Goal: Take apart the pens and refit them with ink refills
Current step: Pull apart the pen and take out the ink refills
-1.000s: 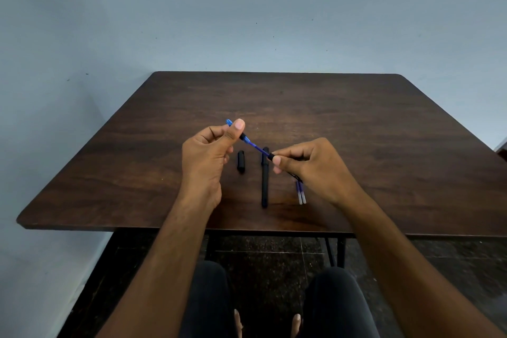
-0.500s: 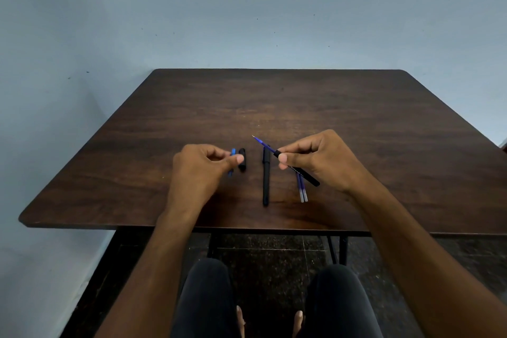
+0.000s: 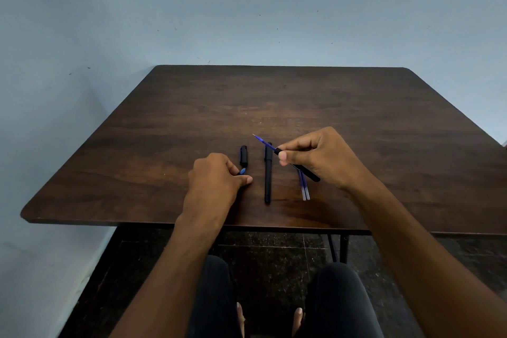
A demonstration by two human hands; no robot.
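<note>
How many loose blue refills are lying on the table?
2, side by side under the right hand, partly hidden. A third sticks from the held pen barrel.

A plain, bare room, its kind not clear. A dark wooden table (image 3: 274,96) stands in a corner against pale blue painted walls (image 3: 247,8), marked with small specks, over a dark speckled tile floor (image 3: 274,255) with thin grout lines.
</note>
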